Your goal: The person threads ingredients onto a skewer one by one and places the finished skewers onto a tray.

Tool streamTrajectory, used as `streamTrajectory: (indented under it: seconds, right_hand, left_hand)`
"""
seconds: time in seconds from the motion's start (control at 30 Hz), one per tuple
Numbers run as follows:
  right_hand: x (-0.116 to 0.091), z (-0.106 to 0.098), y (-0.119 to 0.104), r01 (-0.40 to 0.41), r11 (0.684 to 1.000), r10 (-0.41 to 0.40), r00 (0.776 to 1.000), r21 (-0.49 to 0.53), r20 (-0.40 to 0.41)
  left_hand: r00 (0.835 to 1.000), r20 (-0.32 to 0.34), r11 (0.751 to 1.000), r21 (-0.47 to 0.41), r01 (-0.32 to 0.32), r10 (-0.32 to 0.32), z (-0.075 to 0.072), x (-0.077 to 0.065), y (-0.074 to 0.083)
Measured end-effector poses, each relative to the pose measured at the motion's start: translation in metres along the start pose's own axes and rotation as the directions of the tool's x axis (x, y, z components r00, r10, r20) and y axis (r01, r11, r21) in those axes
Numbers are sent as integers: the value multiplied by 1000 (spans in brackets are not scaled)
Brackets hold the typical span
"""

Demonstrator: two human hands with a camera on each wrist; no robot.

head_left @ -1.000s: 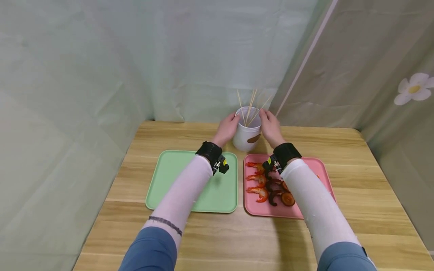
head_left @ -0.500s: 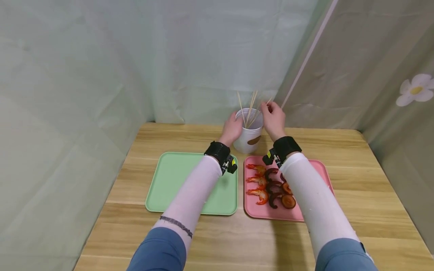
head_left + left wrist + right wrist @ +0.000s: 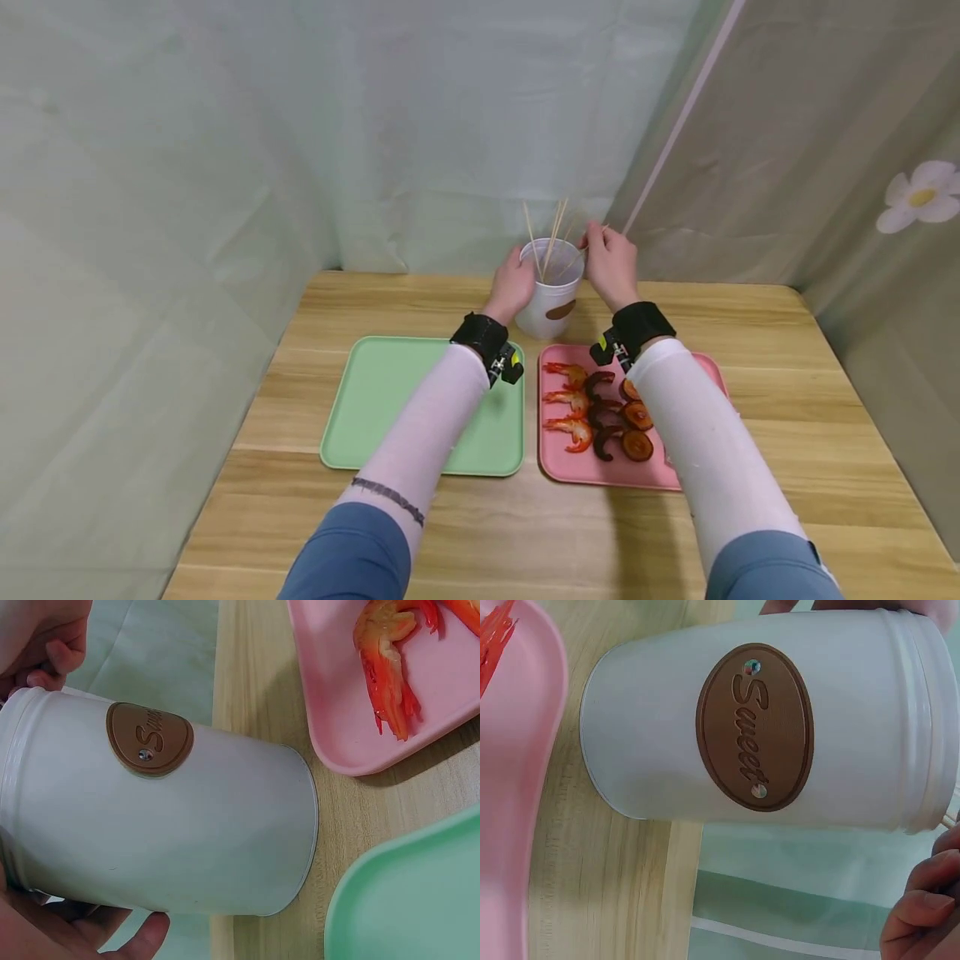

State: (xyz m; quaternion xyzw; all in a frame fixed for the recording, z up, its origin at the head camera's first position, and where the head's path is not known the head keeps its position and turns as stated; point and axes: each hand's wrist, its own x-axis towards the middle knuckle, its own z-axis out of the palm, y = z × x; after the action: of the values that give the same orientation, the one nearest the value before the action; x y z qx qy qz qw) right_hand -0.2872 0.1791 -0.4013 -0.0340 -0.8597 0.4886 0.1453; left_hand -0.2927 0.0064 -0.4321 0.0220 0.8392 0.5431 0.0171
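Wood-grain table with green tray, left, and pink tray, right. Behind them stands a white "Sweet" canister, its left side gripped by the left hand; the right hand, beside its rim, pinches one bamboo skewer; others lean inside.
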Motion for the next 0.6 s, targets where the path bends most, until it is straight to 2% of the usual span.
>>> streamTrajectory:
  seconds: [0.3,0.6]
  right_hand:
    - [-1,-6,0,59,998,-59,998,8,-32]
    - [-2,-27,6,168,974,-141,974,153,-176]
  left_hand:
    - [1000,15,999,-42,4,-4,-4,-1,1]
    - [999,36,1000,-26,0,1,-5,5,0]
